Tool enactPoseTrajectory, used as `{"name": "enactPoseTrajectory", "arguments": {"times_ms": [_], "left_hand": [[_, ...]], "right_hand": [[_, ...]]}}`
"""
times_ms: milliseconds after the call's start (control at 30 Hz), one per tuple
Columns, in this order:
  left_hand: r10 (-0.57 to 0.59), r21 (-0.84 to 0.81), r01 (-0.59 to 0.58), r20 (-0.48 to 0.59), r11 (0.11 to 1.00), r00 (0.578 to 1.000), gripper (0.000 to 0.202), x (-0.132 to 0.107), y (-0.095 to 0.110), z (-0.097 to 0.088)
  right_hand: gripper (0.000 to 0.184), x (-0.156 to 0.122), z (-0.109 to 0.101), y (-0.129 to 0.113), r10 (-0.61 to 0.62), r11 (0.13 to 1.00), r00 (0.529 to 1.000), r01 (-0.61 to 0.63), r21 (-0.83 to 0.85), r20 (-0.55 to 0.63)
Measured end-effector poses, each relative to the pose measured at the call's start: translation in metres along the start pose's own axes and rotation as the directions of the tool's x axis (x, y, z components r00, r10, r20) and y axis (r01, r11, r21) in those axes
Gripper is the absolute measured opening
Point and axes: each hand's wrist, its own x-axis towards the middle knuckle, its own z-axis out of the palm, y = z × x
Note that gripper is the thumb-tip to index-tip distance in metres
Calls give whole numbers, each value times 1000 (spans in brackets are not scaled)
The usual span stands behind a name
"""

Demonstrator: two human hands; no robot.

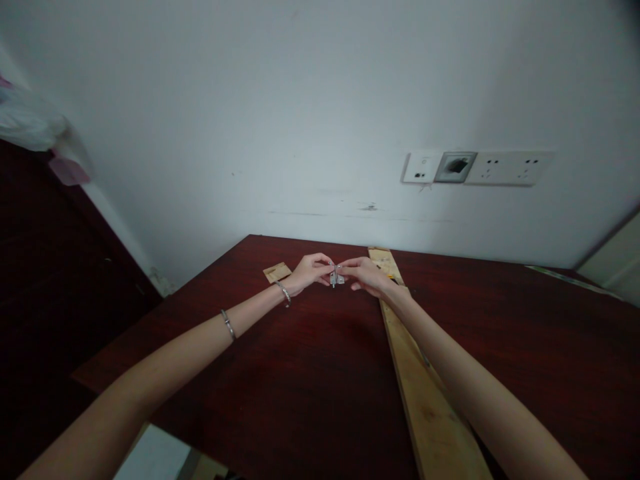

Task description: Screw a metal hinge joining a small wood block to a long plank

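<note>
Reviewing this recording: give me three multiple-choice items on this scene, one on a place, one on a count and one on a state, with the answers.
1. Where does the long wooden board lie?
A. On the table, under the right forearm
B. Leaning against the wall
C. On the floor

2. How many metal bracelets does the left forearm wear?
A. One
B. Three
C. Two

3. What is the state of the small metal fitting?
A. Lying untouched on the table
B. Held by the left hand and right hand together
C. Held by the right hand alone

1: A, it runs across the dark red table beneath that arm.
2: C, one sits at the wrist, one further up.
3: B, both hands' fingers meet on it.
</note>
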Motion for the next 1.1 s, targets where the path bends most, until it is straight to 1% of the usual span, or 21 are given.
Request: {"name": "enactPoseTrajectory", "arguments": {"times_ms": [100, 167, 233, 333, 433, 567, 767, 900, 1000, 1100], "left_hand": [[3, 58, -1, -32, 998, 999, 16, 1, 0, -1], [36, 105, -29, -70, 994, 997, 14, 2, 1, -1], [101, 155, -84, -106, 984, 989, 12, 4, 3, 0], [213, 225, -178, -143, 958, 967, 11, 7, 5, 0], [276, 251, -235, -141, 939, 951, 12, 10, 5, -1], [295, 259, -257, -121, 931, 948, 14, 12, 2, -3], [271, 248, -242, -92, 938, 958, 16, 11, 1, -3], [252, 233, -217, -131, 948, 959, 20, 14, 2, -2], [200, 325, -138, -167, 936, 965, 27, 22, -2, -6], [138, 437, -39, -198, 899, 970, 31, 31, -13, -17]], "right_hand": [[14, 0, 0, 2, -9, 1000, 1000, 9, 6, 8], [15, 0, 1, 2, -18, 1000, 1000, 18, 14, 12], [15, 0, 2, 2, -28, 999, 1000, 28, 23, 11], [15, 0, 3, 2, -42, 999, 999, 42, 34, -7], [14, 0, 4, 2, -42, 998, 999, 43, 41, -29], [12, 1, 4, 2, -36, 998, 998, 38, 46, -43], [12, 3, 1, 5, -12, 999, 999, 13, 42, -46], [13, 3, 0, 8, -3, 1000, 999, 4, 24, -33], [14, 3, 0, 11, -1, 1000, 1000, 1, 1, -21], [13, 5, -2, 14, 2, 1000, 1000, -3, -25, -25]]}}
